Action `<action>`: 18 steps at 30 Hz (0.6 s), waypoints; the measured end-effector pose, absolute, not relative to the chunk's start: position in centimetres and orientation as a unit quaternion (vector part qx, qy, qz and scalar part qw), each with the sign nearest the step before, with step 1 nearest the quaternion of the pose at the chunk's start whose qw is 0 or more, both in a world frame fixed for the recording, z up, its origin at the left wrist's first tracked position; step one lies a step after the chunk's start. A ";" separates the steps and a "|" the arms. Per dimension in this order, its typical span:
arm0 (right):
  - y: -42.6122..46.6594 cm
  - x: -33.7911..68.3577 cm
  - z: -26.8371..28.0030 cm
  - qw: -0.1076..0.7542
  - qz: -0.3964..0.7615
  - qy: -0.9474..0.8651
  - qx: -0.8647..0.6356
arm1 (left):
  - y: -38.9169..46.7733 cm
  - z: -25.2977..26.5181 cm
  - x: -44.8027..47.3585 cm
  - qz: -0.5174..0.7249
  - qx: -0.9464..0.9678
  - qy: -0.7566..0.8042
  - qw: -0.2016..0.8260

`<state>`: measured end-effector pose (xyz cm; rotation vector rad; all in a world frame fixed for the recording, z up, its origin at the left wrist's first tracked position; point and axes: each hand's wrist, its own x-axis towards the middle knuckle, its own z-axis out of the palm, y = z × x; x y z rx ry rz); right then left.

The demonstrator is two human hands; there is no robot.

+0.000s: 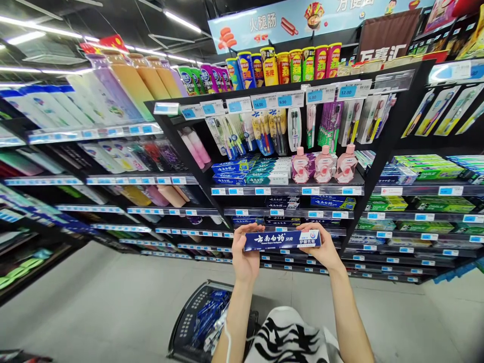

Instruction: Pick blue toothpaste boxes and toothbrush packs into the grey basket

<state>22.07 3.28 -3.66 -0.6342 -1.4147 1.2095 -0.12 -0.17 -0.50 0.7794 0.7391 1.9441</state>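
A dark blue toothpaste box (pixel 278 240) with white lettering lies level across both hands, in front of the shelves. My left hand (pixel 245 254) grips its left end, and my right hand (pixel 321 249) is closed round the right end. Behind it, more toothpaste boxes (pixel 266 177) are stacked on the shelf. Pink bottles (pixel 300 165) stand at that shelf's front edge, to the right of the stacks. Packaged toothbrushes (pixel 264 132) hang above them.
A dark shopping basket (pixel 184 322) holding blue and silvery packages is on the floor (pixel 128 302) at my lower left. Shelves of bottles (pixel 132 75) run along the left. Green boxes (pixel 429 166) fill shelves on the right, and colourful cans (pixel 270 66) top the middle unit.
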 end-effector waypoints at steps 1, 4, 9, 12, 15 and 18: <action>3.3 22.0 -3.8 0.545 0.531 -0.586 -0.278 | -0.1 -0.5 -0.1 0.784 0.306 0.307 0.445; 3.4 21.7 -4.1 0.502 0.600 -0.537 -0.315 | 0.0 -0.3 0.0 0.779 0.294 0.334 0.442; 4.2 21.6 -4.4 0.444 0.654 -0.464 -0.400 | -0.5 -0.3 -0.1 0.716 0.408 0.299 0.481; 4.6 22.5 -4.8 0.431 0.678 -0.455 -0.385 | -0.7 -0.9 -0.4 0.668 0.468 0.322 0.481; 4.7 23.9 -5.7 0.432 0.725 -0.435 -0.316 | -0.5 -1.8 -0.8 0.661 0.455 0.371 0.467; 5.0 24.8 -6.8 0.442 0.737 -0.421 -0.290 | -0.2 -2.5 -0.8 0.668 0.412 0.409 0.466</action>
